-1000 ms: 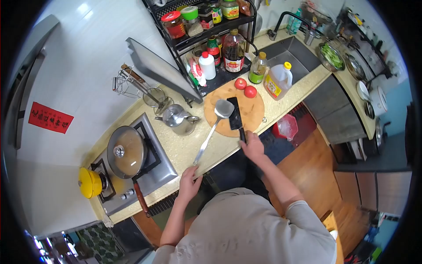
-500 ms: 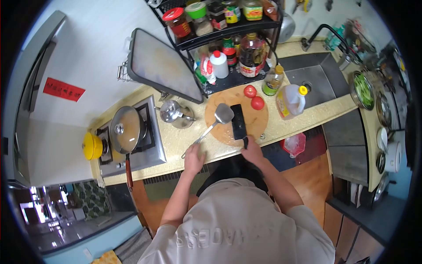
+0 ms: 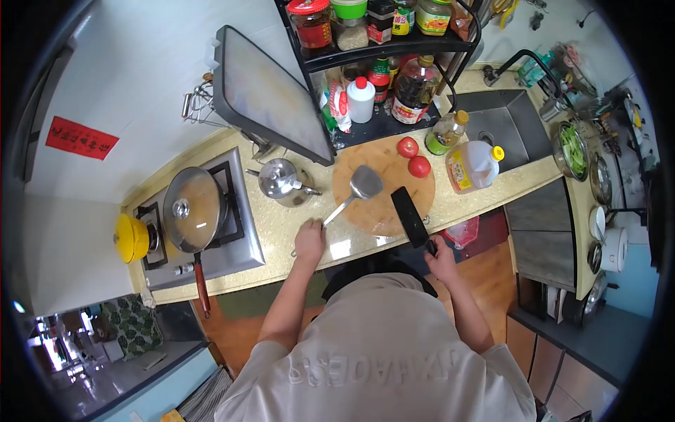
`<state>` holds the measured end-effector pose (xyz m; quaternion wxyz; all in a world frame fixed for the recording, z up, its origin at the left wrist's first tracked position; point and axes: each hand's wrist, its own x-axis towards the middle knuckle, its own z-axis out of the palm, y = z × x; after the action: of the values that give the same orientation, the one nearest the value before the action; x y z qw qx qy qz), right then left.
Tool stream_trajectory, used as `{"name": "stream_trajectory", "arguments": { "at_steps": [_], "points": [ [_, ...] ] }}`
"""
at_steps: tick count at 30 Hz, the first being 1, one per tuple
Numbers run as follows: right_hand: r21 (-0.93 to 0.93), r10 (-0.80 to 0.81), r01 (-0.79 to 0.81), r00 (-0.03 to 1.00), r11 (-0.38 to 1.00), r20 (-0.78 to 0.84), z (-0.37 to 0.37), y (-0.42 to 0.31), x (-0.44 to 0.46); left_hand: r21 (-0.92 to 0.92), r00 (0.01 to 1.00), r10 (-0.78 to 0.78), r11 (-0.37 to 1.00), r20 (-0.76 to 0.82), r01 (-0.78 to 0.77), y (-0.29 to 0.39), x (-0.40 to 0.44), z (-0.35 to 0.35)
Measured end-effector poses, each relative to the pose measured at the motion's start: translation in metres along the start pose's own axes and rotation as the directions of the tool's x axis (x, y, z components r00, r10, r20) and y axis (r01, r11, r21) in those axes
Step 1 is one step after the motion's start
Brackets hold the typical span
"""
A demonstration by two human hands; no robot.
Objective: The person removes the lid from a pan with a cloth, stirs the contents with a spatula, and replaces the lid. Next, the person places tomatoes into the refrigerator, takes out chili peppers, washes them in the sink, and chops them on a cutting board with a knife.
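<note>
My right hand (image 3: 441,259) grips the handle of a black-bladed cleaver (image 3: 409,216), held slanting over the right front edge of the round wooden cutting board (image 3: 391,219). My left hand (image 3: 309,240) is closed around the handle of a metal spatula (image 3: 365,183), whose wide head lies over the board's left part. Two red tomatoes, the upper tomato (image 3: 407,147) and the lower tomato (image 3: 419,167), sit at the back right of the board.
Left of the board stands a metal pot (image 3: 280,179). A lidded pan (image 3: 195,211) and a yellow pot (image 3: 132,238) are on the stove. On the right are a plastic jug (image 3: 470,167), a bottle (image 3: 444,133) and the sink (image 3: 517,137). A shelf rack (image 3: 394,49) rises behind.
My right hand has moved right with the cleaver, which has swung from lying upright on the board to slanting over its right edge. My left hand has slid a little up the spatula handle.
</note>
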<state>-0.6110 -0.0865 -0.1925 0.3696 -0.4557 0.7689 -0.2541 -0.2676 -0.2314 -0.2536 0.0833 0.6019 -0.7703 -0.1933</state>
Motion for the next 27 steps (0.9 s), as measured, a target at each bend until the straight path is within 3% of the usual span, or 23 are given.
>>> {"name": "stream_trajectory", "arguments": {
  "at_steps": [3, 5, 7, 10, 14, 17, 23, 25, 27],
  "points": [
    [0.027, -0.029, 0.032, 0.997, 0.999, -0.075, 0.011, -0.004, 0.0, -0.03, 0.995, 0.065, 0.997, -0.08, -0.067, -0.012, 0.004, 0.01],
    [-0.019, 0.033, -0.035, 0.997, 0.999, -0.073, 0.009, -0.021, -0.003, -0.043, 0.989, 0.085, 0.995, -0.121, -0.091, -0.015, 0.007, 0.01],
    [-0.109, -0.05, 0.036, 0.99, 0.993, -0.131, 0.008, -0.024, -0.002, -0.045, 0.987, 0.073, 0.996, -0.141, -0.08, -0.015, 0.01, 0.009],
    [-0.137, -0.078, 0.053, 0.979, 0.989, -0.19, 0.006, -0.024, 0.005, -0.018, 0.994, 0.056, 0.998, -0.092, -0.058, -0.012, 0.016, 0.009],
    [-0.116, -0.072, 0.051, 0.979, 0.992, -0.191, -0.002, -0.025, 0.009, -0.021, 0.99, 0.009, 1.0, -0.138, -0.012, -0.004, 0.018, 0.015],
    [-0.225, -0.204, 0.157, 0.957, 0.962, -0.205, -0.008, -0.021, 0.013, -0.029, 0.985, -0.009, 1.0, -0.171, 0.004, 0.001, 0.02, 0.015],
    [-0.324, -0.246, 0.215, 0.967, 0.922, -0.059, -0.029, 0.0, 0.032, -0.004, 0.986, -0.076, 0.997, -0.147, 0.076, 0.015, 0.02, 0.007],
    [-0.352, -0.33, 0.311, 0.944, 0.883, 0.008, -0.036, 0.009, 0.035, -0.061, 0.96, -0.099, 0.994, -0.264, 0.086, 0.028, 0.016, 0.003],
    [-0.36, -0.334, 0.324, 0.942, 0.875, 0.037, -0.041, 0.018, 0.039, -0.047, 0.956, -0.122, 0.992, -0.266, 0.113, 0.042, 0.009, -0.003]
  ]
}}
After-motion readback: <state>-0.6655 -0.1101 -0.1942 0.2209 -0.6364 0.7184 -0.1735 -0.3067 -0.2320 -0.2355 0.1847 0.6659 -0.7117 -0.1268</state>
